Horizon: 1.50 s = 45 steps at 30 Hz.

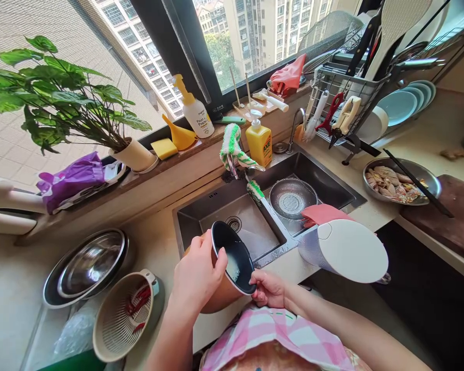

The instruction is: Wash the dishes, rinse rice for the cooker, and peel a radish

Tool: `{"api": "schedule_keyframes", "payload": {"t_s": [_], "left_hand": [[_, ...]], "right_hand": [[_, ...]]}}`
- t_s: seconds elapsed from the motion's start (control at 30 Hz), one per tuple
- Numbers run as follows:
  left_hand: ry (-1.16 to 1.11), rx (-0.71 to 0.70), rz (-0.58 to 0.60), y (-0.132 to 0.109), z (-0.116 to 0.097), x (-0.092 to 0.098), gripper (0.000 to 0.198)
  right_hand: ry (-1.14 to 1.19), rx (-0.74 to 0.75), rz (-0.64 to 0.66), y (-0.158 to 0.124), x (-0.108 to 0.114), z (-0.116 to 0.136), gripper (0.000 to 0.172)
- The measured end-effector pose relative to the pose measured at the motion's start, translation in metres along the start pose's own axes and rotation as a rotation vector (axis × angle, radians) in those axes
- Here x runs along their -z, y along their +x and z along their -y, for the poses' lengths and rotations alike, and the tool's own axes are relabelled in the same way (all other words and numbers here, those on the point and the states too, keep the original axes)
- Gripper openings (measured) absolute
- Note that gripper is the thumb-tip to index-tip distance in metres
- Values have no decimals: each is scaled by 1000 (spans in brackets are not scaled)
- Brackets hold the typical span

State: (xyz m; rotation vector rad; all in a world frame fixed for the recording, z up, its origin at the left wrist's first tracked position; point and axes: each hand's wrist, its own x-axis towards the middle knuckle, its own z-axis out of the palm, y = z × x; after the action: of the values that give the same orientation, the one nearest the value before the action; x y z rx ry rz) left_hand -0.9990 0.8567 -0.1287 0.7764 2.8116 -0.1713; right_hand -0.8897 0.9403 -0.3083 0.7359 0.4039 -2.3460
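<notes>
Between my hands is a rice cooker inner pot [221, 294], copper-brown outside and dark inside, tilted over the counter at the front edge of the sink. White rice [233, 268] lies low inside it. My left hand [198, 273] grips the rim and side at the left, its thumb over the edge. My right hand [267, 288] holds the rim at the lower right, fingers curled. Just beyond the pot is the left sink basin [212, 211] with its drain [234, 223]. A tap [232, 165] wrapped in a green-and-white cloth stands behind it.
A white-lidded container [351, 250] stands right of the pot. A round strainer [293, 199] sits in the right basin. At left are metal bowls [93, 268] and a colander [114, 335] with red chillies. A bowl of food [394, 183] and a dish rack [332, 82] are at right.
</notes>
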Motion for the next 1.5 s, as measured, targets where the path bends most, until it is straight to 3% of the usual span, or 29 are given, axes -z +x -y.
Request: {"api": "schedule_keyframes", "payload": {"t_s": [0.73, 1.5], "left_hand": [[75, -29, -17, -3, -16, 7, 50], [88, -33, -13, -1, -18, 4, 51]], "right_hand": [[-49, -85, 60, 0, 2, 2, 9], [-65, -108, 57, 1, 2, 2, 16]]}}
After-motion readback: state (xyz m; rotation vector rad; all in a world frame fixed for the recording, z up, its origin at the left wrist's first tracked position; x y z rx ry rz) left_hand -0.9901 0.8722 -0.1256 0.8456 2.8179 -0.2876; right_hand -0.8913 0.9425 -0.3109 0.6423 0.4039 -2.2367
